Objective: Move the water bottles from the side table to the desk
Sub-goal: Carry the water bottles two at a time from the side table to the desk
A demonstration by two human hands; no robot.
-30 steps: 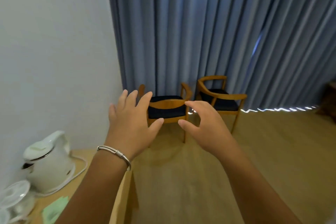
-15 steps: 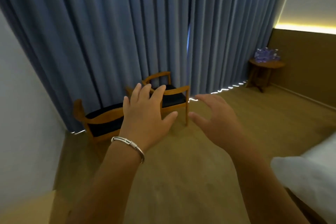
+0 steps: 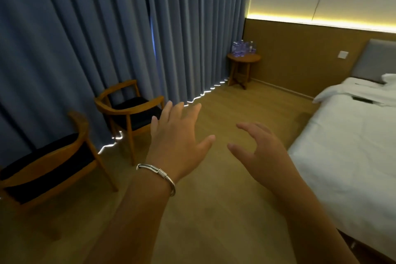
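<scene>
Nearest the camera, both forearms reach out over the wood floor (image 3: 214, 210). The left hand (image 3: 177, 146), with a silver bangle (image 3: 158, 174) on its wrist, has its fingers spread and straight and holds nothing; the right hand (image 3: 260, 152) is empty too, its fingers loosely curved with the thumb apart from them, as if shaped for a grasp to come. To the right, the corner of a bed (image 3: 353, 156) with white bedding comes close to the right forearm. To the left stand two wooden armchairs with dark seats, one near (image 3: 46, 163) and one further back (image 3: 128, 106), both in front of the blue curtain (image 3: 96, 28). Far off, in the corner where the curtain meets the wood-panelled wall, stands the round side table (image 3: 243, 58), and on its top sits a cluster of water bottles (image 3: 243, 47); how many cannot be counted at this range. The desk is not in view. This looks like the approach step: nothing is yet picked up, and the bottles are well apart from both hands. The next move calls for crossing the open floor between armchairs and bed to the table, then closing each hand round a bottle without knocking over its close-packed neighbours.
</scene>
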